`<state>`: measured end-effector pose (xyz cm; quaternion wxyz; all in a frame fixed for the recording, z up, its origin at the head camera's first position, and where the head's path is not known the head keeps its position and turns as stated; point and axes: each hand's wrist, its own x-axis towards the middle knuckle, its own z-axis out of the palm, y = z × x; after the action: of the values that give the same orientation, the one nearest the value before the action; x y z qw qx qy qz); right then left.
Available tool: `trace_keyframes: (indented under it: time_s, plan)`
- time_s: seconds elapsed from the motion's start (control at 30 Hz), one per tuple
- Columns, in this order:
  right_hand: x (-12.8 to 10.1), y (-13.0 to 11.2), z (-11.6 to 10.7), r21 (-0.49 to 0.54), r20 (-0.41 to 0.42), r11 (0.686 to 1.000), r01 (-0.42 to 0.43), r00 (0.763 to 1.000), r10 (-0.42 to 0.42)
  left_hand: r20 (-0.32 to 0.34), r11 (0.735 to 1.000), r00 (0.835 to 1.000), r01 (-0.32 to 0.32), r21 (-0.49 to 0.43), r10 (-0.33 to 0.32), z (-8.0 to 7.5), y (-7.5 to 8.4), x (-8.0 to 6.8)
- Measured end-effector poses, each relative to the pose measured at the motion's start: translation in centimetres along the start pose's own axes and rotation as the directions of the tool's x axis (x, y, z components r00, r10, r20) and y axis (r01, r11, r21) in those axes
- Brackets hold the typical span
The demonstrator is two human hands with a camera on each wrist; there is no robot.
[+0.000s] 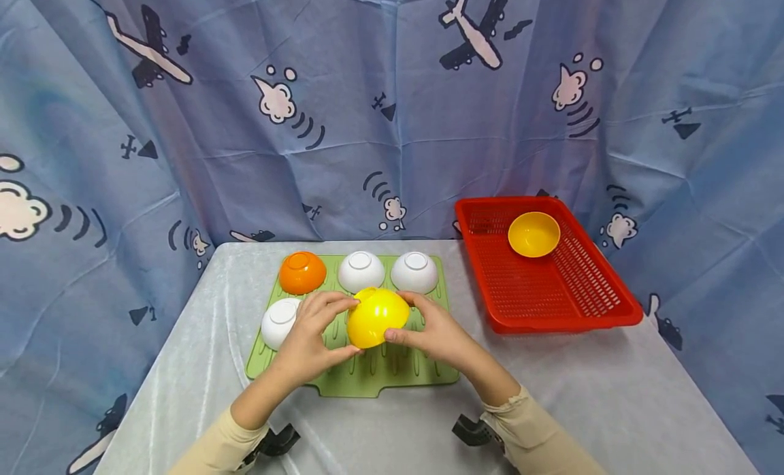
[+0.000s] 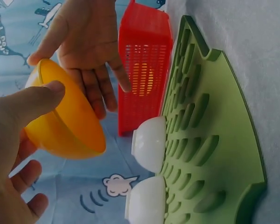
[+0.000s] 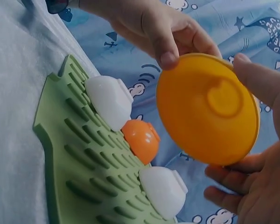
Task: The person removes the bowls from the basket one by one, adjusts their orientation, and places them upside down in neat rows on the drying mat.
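Gripping the yellow bowl (image 1: 376, 316) from both sides, left hand (image 1: 309, 339) and right hand (image 1: 437, 332) fingers are lifting it clear of the green mat (image 1: 367, 376).

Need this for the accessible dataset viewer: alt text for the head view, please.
Both hands, left hand and right hand, hold a yellow bowl tilted above a green drying mat on a grey table. On the mat sit three white bowls and one orange bowl, all upside down. To the right, a red basket holds another yellow bowl.
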<state>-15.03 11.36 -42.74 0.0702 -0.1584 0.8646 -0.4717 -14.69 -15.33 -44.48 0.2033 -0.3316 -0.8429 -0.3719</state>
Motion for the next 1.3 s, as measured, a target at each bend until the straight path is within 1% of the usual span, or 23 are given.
trace_keyframes:
  time_s: [0.07,0.1,0.13,0.2,0.27,0.37,0.43,0.5,0.63,0.73,0.8,0.9,0.97,1.03,1.17,1.3]
  plan:
    - [0.1,0.3,0.0,0.029,0.002,1.000,-0.004,1.000,0.004,0.001,1.000,1.000,-0.005,-0.002,0.005,-0.1,0.0,0.0]
    - [0.1,0.5,0.0,0.044,0.001,0.999,-0.004,1.000,0.004,0.004,1.000,1.000,0.007,-0.009,-0.007,-0.2,0.0,0.1]
    - [0.2,0.7,0.0,0.055,-0.002,0.998,-0.001,1.000,0.001,0.008,0.999,0.999,0.031,-0.016,-0.031,-0.2,0.0,0.1]
    - [0.2,1.0,0.0,0.080,-0.012,0.997,0.004,1.000,-0.003,0.021,0.994,0.995,0.102,-0.042,-0.101,-0.4,-0.1,0.1]
    - [0.2,1.1,0.1,0.097,-0.025,0.995,0.021,0.999,-0.019,0.044,0.982,0.984,0.176,-0.060,-0.174,-0.5,-0.2,0.2]
    - [0.3,1.3,0.4,0.106,-0.051,0.992,0.061,0.997,-0.056,0.088,0.959,0.960,0.273,-0.073,-0.266,-0.9,-0.2,0.4]
    - [0.5,1.4,0.6,0.109,-0.076,0.989,0.103,0.993,-0.095,0.113,0.947,0.946,0.313,-0.077,-0.304,-1.1,-0.3,0.5]
    - [0.6,1.5,0.9,0.109,-0.103,0.983,0.146,0.986,-0.135,0.125,0.938,0.937,0.337,-0.077,-0.326,-1.2,-0.4,0.5]
    - [1.0,1.7,1.4,0.080,-0.146,0.975,0.207,0.970,-0.194,0.139,0.933,0.931,0.351,-0.085,-0.338,-1.4,-0.8,0.6]
    - [1.1,1.7,1.8,0.044,-0.159,0.977,0.208,0.967,-0.199,0.166,0.931,0.926,0.356,-0.080,-0.340,-1.7,-1.1,0.5]
    - [1.2,1.7,2.0,0.035,-0.154,0.981,0.191,0.971,-0.184,0.191,0.933,0.922,0.354,-0.070,-0.335,-2.0,-1.4,0.5]
    - [1.4,1.7,2.3,0.040,-0.146,0.987,0.153,0.978,-0.146,0.232,0.942,0.922,0.331,-0.057,-0.310,-2.5,-2.2,0.7]
    - [1.6,1.8,2.5,0.048,-0.142,0.991,0.128,0.982,-0.120,0.255,0.949,0.923,0.311,-0.051,-0.288,-2.9,-2.8,1.1]
    - [2.0,1.9,2.7,0.055,-0.140,0.992,0.114,0.985,-0.105,0.280,0.953,0.919,0.300,-0.045,-0.276,-3.2,-3.5,1.6]
    - [2.9,2.4,3.4,0.051,-0.131,0.993,0.103,0.987,-0.096,0.336,0.959,0.903,0.283,0.001,-0.267,-3.5,-4.9,2.6]
    - [3.8,2.9,4.2,0.007,-0.138,0.996,0.086,0.987,-0.084,0.399,0.958,0.874,0.280,0.056,-0.278,-3.2,-6.1,3.5]
